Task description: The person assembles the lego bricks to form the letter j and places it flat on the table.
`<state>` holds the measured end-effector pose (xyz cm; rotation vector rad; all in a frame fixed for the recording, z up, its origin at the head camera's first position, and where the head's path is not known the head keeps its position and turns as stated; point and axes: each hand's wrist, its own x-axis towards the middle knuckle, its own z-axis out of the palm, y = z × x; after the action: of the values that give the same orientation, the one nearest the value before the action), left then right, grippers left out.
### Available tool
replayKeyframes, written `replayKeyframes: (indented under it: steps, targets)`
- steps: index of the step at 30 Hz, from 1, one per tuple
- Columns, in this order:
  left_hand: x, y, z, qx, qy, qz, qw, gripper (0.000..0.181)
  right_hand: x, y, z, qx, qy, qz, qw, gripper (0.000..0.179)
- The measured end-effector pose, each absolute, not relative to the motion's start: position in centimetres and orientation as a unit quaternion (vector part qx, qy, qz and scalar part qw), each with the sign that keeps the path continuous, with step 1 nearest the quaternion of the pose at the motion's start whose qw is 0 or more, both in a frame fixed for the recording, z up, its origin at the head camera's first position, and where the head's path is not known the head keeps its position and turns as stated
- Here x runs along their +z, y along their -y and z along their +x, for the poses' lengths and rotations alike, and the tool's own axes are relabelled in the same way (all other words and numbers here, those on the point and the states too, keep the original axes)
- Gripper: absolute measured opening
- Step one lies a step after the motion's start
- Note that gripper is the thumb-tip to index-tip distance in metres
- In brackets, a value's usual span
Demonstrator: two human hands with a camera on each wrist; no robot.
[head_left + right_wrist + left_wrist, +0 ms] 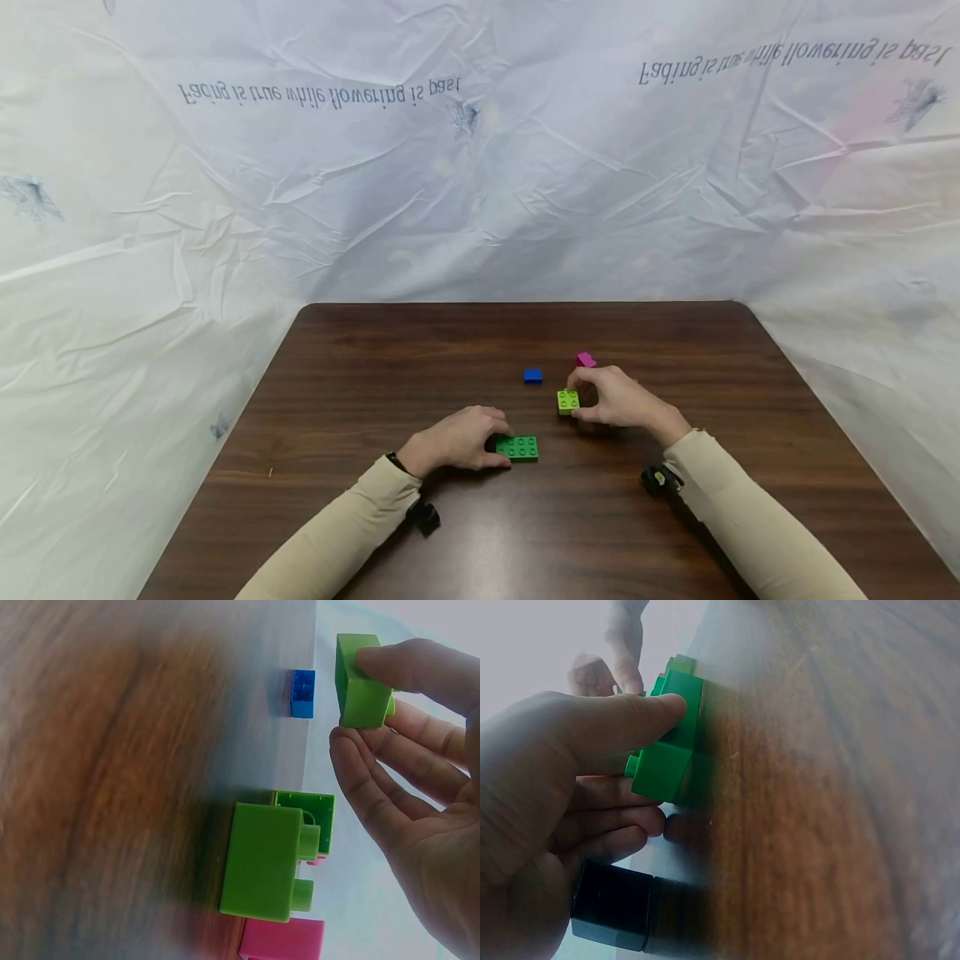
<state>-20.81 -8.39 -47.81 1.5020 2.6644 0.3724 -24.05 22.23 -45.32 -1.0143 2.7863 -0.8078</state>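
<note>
Pinched between your right thumb and fingertips is a lime brick (567,402), seen from the head view with its studs up, while your left hand (461,439) grips the left end of a longer green brick (521,448) on the brown table (360,375). Your right hand (618,398) is farther off and to the right of your left one. A blue brick (532,377) lies just beyond the lime one, to its left, and a pink brick (586,360) shows past your right hand on the far side. From the left wrist, your thumb presses the near side of the green brick, with your other fingers partly hidden behind it; your right hand is beyond. From the right wrist, you hold the lime brick clear of the tabletop, your thumb against its side. The blue brick rests apart to the left, its hollows showing. Close to the camera stands a second lime brick (259,862) with two studs visible; behind it is a hollow green brick (322,825), its open underside in sight, and the pink brick sits to the right.
</note>
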Motion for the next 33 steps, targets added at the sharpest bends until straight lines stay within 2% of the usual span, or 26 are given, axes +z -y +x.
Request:
replayKeyframes:
  steps: [15,22,33]
  targets:
    - [-47.9,8.4,-20.9,0.124,-0.866,0.484,0.033,0.037,-45.0,-21.5,-23.6,-0.256,-0.898,-0.357,0.025,0.03]
    - [-47.9,8.4,-21.0,0.129,-0.864,0.485,0.035,0.036,-45.1,-21.3,-23.4,-0.234,-0.891,-0.387,0.033,0.041]
    - [-47.9,8.5,-21.1,0.128,-0.863,0.487,0.035,0.035,-45.0,-20.7,-22.8,-0.243,-0.889,-0.386,0.038,0.036]
